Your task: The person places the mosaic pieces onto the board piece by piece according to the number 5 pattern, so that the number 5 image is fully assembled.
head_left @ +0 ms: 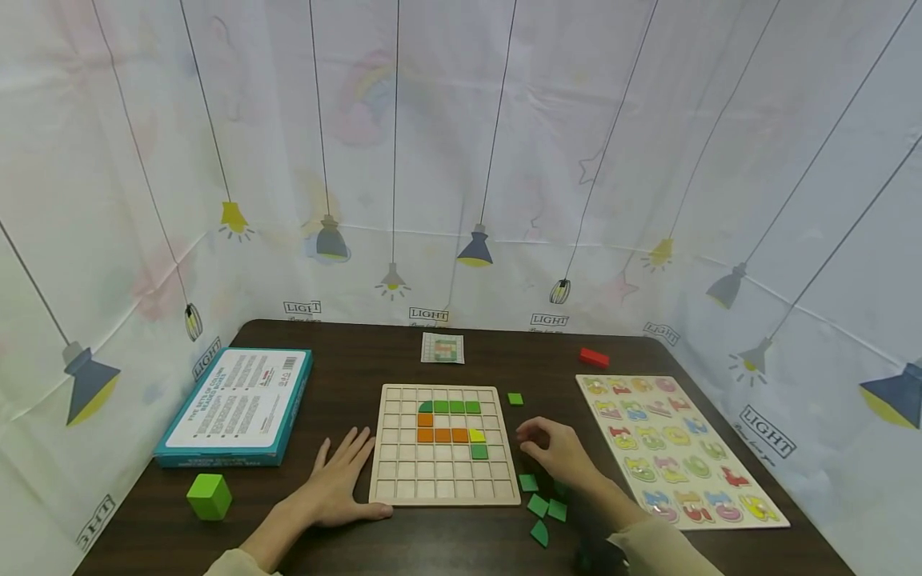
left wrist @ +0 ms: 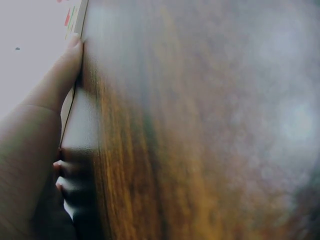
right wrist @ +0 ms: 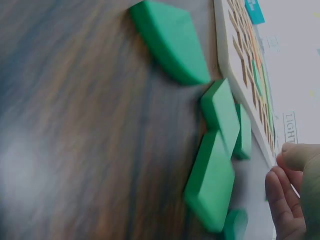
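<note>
A wooden grid board [head_left: 444, 490] lies on the table, carrying several green tiles [head_left: 457, 407], orange tiles [head_left: 442, 435] and a yellow tile [head_left: 477, 436]. My left hand [head_left: 337, 485] rests with fingers spread along its left side, thumb at the near left corner. Beyond the right edge is my right hand [head_left: 558, 454], fingers loosely bent and thumb near the index fingertip; nothing shows between them. Loose green pieces [right wrist: 214, 182], one a quarter-round [right wrist: 172, 42], lie nearest that hand on the table. Another green square [head_left: 515, 399] sits beside the far right edge.
At the left lie a blue-and-white box [head_left: 234, 400] and a green cube [head_left: 210, 497]. A pattern card [head_left: 442, 349] and a red block [head_left: 594, 358] are at the back. To the right is a board of animal-shaped pieces [head_left: 677, 456]. A printed curtain [head_left: 446, 160] surrounds the table.
</note>
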Demonstrator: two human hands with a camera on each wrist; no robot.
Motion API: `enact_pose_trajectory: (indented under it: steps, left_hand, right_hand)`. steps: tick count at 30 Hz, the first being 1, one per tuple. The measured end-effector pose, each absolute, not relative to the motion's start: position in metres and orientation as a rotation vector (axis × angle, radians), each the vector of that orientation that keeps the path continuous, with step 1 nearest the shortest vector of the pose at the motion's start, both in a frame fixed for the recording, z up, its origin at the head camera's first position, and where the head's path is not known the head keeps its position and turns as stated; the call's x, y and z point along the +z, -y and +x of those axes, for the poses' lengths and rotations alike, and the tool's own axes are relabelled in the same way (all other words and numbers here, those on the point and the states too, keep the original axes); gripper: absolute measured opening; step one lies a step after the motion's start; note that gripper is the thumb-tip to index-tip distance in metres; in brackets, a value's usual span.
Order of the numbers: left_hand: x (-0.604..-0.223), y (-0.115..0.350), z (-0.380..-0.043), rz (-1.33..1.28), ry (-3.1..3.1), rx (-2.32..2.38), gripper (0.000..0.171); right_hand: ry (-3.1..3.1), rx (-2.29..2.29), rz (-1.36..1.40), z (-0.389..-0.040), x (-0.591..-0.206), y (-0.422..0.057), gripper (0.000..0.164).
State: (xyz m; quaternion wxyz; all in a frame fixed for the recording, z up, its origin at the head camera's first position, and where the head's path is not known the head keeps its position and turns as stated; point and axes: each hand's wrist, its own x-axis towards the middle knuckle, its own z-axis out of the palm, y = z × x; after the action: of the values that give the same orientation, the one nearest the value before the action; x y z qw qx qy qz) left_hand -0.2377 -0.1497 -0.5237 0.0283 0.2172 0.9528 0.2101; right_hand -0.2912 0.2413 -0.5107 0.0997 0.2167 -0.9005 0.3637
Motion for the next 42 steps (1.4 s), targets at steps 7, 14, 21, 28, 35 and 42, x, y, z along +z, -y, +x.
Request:
enact_pose_trajectory:
  steps: [7,14,21,28,35,42]
  left_hand:
    - [-0.525,0.150,-0.237,0.675,-2.941,0.654,0.111]
    - [-0.527,0.150,-0.239,0.675,-2.943,0.652,0.113]
    - [-0.528,0.150,-0.240,0.661,-2.950,0.630,0.115]
    - [-0.528,0.150,-0.240,0.662,-2.944,0.630,0.115]
    - [-0.531,0.149,-0.239,0.677,-2.931,0.614,0.114]
    - [-0.527,0.150,-0.241,0.681,-2.957,0.612,0.114]
  right_hand:
    - [2.711,1.078,0.760,-0.283,-0.512,-0.259,0.019]
    - [2.768,1.120,0.895,-0.276,-0.510,-0.270,0.022]
    - [2.813,1.170,0.962,-0.269,-0.510,-0.272,0.028]
    - [2.801,1.132,0.984,-0.265,-0.516,-0.269,0.030]
    - [2.808,1.142,0.914,-0.263,-0.517,-0.269,0.027]
    - [2.742,1.142,0.799,-0.284,-0.498,-0.266,0.026]
